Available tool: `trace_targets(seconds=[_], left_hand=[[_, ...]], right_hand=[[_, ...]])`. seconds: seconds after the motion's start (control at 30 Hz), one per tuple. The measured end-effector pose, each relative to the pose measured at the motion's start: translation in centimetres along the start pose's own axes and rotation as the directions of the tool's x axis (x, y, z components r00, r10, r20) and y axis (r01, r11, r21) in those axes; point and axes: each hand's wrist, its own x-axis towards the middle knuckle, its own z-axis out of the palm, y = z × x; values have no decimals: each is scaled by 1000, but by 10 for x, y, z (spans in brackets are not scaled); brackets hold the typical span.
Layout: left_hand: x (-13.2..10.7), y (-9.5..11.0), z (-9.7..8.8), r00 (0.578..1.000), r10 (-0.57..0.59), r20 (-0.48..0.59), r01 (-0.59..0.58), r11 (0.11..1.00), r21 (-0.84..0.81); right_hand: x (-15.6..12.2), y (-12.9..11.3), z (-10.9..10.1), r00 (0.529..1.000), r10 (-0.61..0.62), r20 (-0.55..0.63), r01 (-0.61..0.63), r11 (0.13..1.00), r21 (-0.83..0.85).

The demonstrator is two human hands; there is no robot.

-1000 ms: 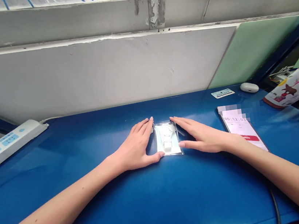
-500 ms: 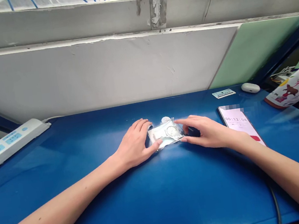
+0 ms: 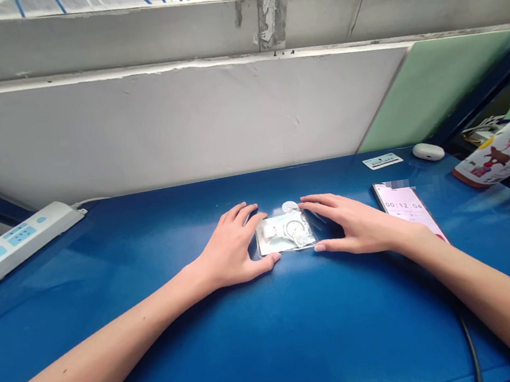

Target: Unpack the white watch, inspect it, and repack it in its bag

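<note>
A small clear plastic packet (image 3: 283,232) lies flat on the blue table (image 3: 273,332), with white contents that include a ring-shaped part. Just beyond its far edge a small round white piece (image 3: 289,206) shows. My left hand (image 3: 236,246) rests at the packet's left side, fingers spread and thumb near the front left corner. At the opposite side is my right hand (image 3: 350,222), its fingers stretched apart, with fingertips by the far right corner and thumb by the near right one. Neither hand grips the packet; whether the fingertips touch its edges is hard to tell.
To the right lies a phone (image 3: 405,209) showing a timer, with a card (image 3: 382,161) and a white earbud case (image 3: 428,152) behind it. A labelled container (image 3: 503,152) stands at the right edge. On the left is a white power strip (image 3: 24,241); a black cable (image 3: 467,338) runs at lower right.
The packet, tilted and held between my fingers before, now lies flat on the table. Fingers of both hands have spread and come off it.
</note>
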Motion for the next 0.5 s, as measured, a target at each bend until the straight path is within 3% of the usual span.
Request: trace_targets(seconds=[0.17,0.5], left_hand=[[2,-3,-5,999,6,32,-6,1000,-11],[2,-6,-3,999,42,-24,-43,999,-33]], right_hand=[[0,0,2,1000,20,10,-20,999,33],[0,-1,-2,998,38,41,-42,996,80]])
